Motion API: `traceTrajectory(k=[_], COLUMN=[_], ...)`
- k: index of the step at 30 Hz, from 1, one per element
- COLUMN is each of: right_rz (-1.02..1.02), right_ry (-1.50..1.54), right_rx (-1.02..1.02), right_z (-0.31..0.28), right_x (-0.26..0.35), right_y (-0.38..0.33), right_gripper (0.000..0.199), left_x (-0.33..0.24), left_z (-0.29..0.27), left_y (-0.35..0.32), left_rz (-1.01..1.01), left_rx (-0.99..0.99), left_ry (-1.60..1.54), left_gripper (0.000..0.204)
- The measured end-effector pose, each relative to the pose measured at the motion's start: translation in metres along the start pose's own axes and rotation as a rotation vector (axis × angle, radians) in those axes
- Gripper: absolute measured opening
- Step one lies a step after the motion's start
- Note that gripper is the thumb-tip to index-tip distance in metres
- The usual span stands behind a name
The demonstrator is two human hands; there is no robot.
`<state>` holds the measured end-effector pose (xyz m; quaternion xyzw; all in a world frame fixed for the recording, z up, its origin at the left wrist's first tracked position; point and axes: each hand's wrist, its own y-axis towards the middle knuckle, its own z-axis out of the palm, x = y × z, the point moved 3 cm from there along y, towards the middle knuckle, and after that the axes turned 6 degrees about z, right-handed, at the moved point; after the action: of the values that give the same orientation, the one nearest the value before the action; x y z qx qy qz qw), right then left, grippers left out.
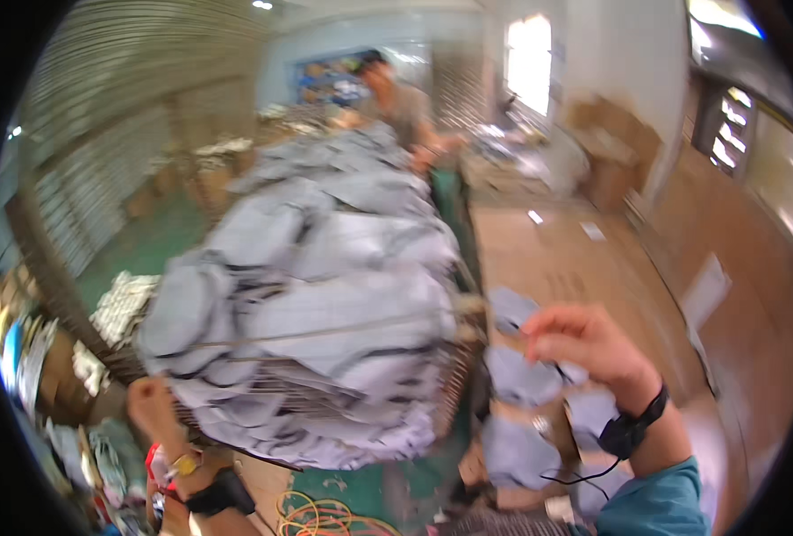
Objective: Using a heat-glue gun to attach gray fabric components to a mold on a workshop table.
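Observation:
A tall heap of flat grey cut pieces with rounded outlines (343, 313) fills the middle, stacked in layers on a rack. Beside its near left corner is my left hand (154, 411), blurred, its fingers looking curled; whether they hold anything does not show. My right hand (584, 344) hovers over the cardboard-topped table on the right, thumb and fingers drawn together. Anything between those fingertips is hard to make out. Below and beside it lie several similar grey pieces (521, 451) in small groups. Both wrists wear dark bands.
Another person (396, 103) stands at the heap's far end. The brown cardboard surface (548, 259) runs along the right, with a cardboard box (606, 165) farther back. Yellow and orange cords (316, 514) coil at the bottom. Piled goods (102, 464) crowd the lower left.

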<state>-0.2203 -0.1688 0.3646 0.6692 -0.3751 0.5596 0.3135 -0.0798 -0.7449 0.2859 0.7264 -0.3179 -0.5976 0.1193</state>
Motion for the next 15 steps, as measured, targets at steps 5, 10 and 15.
traceTrajectory(k=[5,10,15], right_rz=[0.625,1.118,1.287], right_ry=[0.177,0.558,0.722], right_rx=[0.002,-0.304,-1.032], right_z=[0.031,0.072,0.07], right_x=[-0.245,-0.436,-0.515], right_y=[-0.128,-0.207,-0.21], right_gripper=[0.025,0.02,0.017], left_x=[0.026,0.032,0.0], left_z=[0.002,0.041,0.069], left_y=[-0.076,-0.172,-0.198], left_rz=[-0.04,-0.265,-0.323], left_rx=[-0.098,0.029,0.058], left_ry=[-0.122,-0.108,-0.254], left_gripper=[0.018,0.023,0.025])
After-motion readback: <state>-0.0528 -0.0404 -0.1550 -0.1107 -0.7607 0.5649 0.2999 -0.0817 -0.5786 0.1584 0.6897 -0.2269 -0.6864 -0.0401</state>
